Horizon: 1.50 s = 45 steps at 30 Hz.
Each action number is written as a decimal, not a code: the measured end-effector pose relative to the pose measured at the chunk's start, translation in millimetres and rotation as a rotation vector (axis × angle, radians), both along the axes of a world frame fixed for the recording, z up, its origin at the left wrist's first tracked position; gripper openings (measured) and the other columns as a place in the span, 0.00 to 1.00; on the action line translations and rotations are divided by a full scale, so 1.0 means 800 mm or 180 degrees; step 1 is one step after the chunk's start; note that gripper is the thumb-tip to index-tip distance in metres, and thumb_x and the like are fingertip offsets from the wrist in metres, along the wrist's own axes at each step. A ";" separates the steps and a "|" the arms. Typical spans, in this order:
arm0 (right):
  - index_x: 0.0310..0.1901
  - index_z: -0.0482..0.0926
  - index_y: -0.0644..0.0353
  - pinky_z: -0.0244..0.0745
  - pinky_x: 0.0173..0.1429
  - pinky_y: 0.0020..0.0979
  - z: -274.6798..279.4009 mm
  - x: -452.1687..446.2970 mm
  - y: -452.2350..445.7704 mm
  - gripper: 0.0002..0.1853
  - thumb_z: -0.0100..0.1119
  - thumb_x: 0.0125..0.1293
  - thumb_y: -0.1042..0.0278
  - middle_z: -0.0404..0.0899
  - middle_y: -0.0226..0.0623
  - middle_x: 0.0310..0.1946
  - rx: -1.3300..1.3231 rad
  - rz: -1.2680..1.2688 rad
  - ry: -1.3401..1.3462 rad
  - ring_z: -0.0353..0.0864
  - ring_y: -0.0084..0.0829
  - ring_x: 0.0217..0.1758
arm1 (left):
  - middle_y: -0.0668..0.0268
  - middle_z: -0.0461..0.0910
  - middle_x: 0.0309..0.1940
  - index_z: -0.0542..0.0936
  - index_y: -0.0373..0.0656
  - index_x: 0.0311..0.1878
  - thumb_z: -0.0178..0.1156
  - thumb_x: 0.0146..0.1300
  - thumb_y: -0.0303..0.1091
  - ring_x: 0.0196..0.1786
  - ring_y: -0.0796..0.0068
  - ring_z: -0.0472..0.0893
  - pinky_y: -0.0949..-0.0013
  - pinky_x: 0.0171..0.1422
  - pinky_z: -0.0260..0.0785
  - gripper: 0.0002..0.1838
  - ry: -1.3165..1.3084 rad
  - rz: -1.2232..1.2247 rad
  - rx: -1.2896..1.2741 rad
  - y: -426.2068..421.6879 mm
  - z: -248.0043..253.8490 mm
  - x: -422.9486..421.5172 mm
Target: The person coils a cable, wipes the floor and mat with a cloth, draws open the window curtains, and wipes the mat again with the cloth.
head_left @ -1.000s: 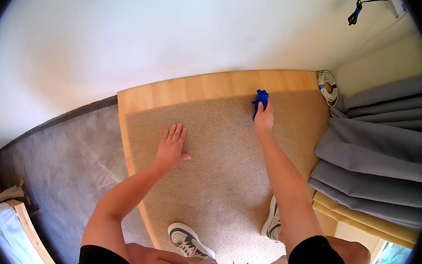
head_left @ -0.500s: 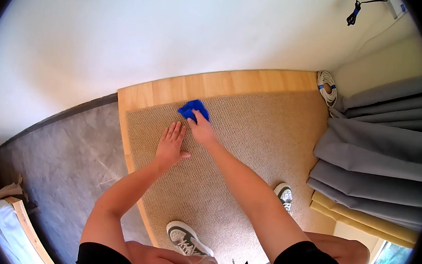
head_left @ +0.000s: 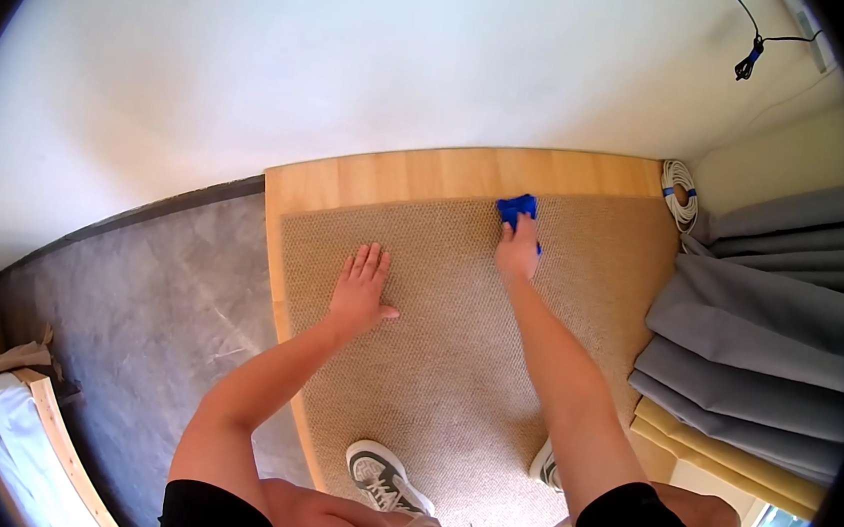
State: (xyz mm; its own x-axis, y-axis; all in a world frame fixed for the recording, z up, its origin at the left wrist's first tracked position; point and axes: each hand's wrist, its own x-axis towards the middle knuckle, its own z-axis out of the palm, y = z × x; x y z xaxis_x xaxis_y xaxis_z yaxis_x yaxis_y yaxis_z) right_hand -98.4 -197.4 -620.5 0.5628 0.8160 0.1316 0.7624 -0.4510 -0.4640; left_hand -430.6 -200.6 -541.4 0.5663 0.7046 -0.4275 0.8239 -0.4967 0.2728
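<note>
A blue cloth [head_left: 517, 208] is bunched under my right hand [head_left: 518, 250], whose fingers press it onto the woven beige mat [head_left: 434, 355] near the mat's far edge. My left hand [head_left: 361, 288] lies flat on the left part of the mat, fingers spread, holding nothing. The mat covers a light wooden platform [head_left: 420, 175], whose bare strip shows along the wall and down the left side.
A white wall [head_left: 360, 57] rises behind the platform. Coiled white cable [head_left: 680, 194] lies at its far right corner, beside grey curtains [head_left: 759, 313]. Grey floor [head_left: 159, 291] is at left. My shoe [head_left: 386, 476] stands on the mat. A black cable [head_left: 748, 63] hangs upper right.
Over the last second my right hand moved the blue cloth left, close to my left hand, then back to the right. My left hand stays on the mat. The view has shifted slightly.
</note>
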 end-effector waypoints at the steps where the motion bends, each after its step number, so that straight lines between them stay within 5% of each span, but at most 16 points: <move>1: 0.67 0.73 0.65 0.62 0.79 0.45 0.007 -0.025 0.001 0.25 0.56 0.75 0.58 0.71 0.53 0.71 -0.0055 0.0200 0.0154 0.67 0.52 0.76 | 0.53 0.42 0.85 0.46 0.40 0.84 0.70 0.58 0.62 0.87 0.55 0.41 0.52 0.89 0.36 0.62 0.0000 0.0004 -0.0007 0.000 -0.002 -0.001; 10: 0.67 0.73 0.66 0.61 0.79 0.46 0.045 -0.263 0.023 0.26 0.55 0.76 0.56 0.72 0.56 0.69 -0.0094 0.1051 0.1402 0.67 0.54 0.76 | 0.46 0.53 0.81 0.58 0.35 0.79 0.69 0.59 0.60 0.84 0.47 0.50 0.48 0.87 0.42 0.55 -0.0798 0.0257 0.0637 -0.033 -0.037 -0.019; 14: 0.69 0.71 0.62 0.72 0.70 0.47 0.080 -0.238 0.030 0.29 0.57 0.75 0.50 0.79 0.59 0.62 -0.0201 0.0815 0.2158 0.77 0.57 0.67 | 0.43 0.58 0.79 0.62 0.33 0.76 0.65 0.65 0.56 0.82 0.44 0.55 0.46 0.85 0.46 0.46 -0.0833 0.0453 0.0682 -0.050 -0.021 -0.024; 18: 0.71 0.68 0.53 0.78 0.57 0.52 0.113 -0.156 0.036 0.30 0.58 0.73 0.47 0.83 0.57 0.54 0.0219 -0.0218 0.1416 0.84 0.59 0.55 | 0.45 0.56 0.80 0.60 0.34 0.78 0.54 0.74 0.55 0.83 0.46 0.53 0.47 0.86 0.44 0.40 -0.0679 0.0184 0.0757 -0.058 -0.019 -0.034; 21: 0.72 0.68 0.53 0.76 0.62 0.52 0.102 -0.102 0.033 0.31 0.61 0.72 0.52 0.81 0.56 0.59 -0.0216 -0.0588 0.1386 0.82 0.58 0.58 | 0.46 0.53 0.81 0.57 0.34 0.80 0.47 0.77 0.57 0.84 0.48 0.50 0.48 0.87 0.42 0.40 -0.0387 0.0036 0.0660 -0.062 -0.031 -0.035; 23: 0.75 0.65 0.52 0.71 0.70 0.50 0.022 -0.078 0.022 0.33 0.62 0.70 0.61 0.74 0.56 0.67 -0.0069 0.0454 0.0137 0.76 0.57 0.66 | 0.47 0.52 0.82 0.56 0.35 0.80 0.47 0.77 0.57 0.85 0.49 0.49 0.48 0.87 0.41 0.41 -0.0316 0.0020 0.0579 -0.058 -0.029 -0.034; 27: 0.76 0.63 0.54 0.63 0.77 0.48 0.016 -0.122 0.012 0.36 0.61 0.67 0.70 0.66 0.57 0.73 -0.0234 0.0580 -0.0119 0.67 0.56 0.74 | 0.47 0.50 0.82 0.54 0.35 0.81 0.46 0.78 0.57 0.85 0.49 0.47 0.48 0.87 0.40 0.41 -0.0343 0.0027 0.0573 -0.061 -0.033 -0.036; 36: 0.72 0.71 0.56 0.60 0.80 0.45 0.062 -0.317 0.020 0.30 0.53 0.67 0.77 0.64 0.53 0.76 -0.0205 0.1280 0.1107 0.62 0.52 0.78 | 0.47 0.56 0.80 0.56 0.35 0.80 0.44 0.79 0.54 0.84 0.47 0.52 0.46 0.87 0.40 0.37 -0.0359 -0.0039 0.0569 -0.066 -0.052 -0.041; 39: 0.70 0.74 0.54 0.64 0.77 0.45 0.067 -0.335 0.028 0.27 0.52 0.68 0.75 0.69 0.53 0.73 -0.0260 0.1659 0.1639 0.67 0.52 0.75 | 0.46 0.59 0.78 0.58 0.35 0.79 0.45 0.78 0.52 0.83 0.46 0.54 0.44 0.86 0.41 0.36 -0.0355 -0.0062 0.0485 -0.064 -0.036 -0.039; 43: 0.70 0.73 0.58 0.70 0.72 0.41 0.077 -0.316 0.038 0.27 0.54 0.68 0.73 0.77 0.56 0.65 0.0123 0.0853 0.2654 0.78 0.54 0.65 | 0.45 0.57 0.79 0.57 0.35 0.79 0.45 0.78 0.53 0.83 0.46 0.53 0.45 0.87 0.41 0.37 -0.0477 -0.0034 0.0702 -0.064 -0.049 -0.040; 45: 0.70 0.73 0.58 0.68 0.74 0.45 0.077 -0.280 0.035 0.27 0.53 0.68 0.74 0.75 0.55 0.67 0.0518 0.0671 0.1633 0.75 0.54 0.69 | 0.46 0.55 0.80 0.58 0.35 0.79 0.44 0.79 0.55 0.84 0.46 0.50 0.46 0.87 0.39 0.38 -0.0746 0.0123 0.0857 -0.068 -0.051 -0.039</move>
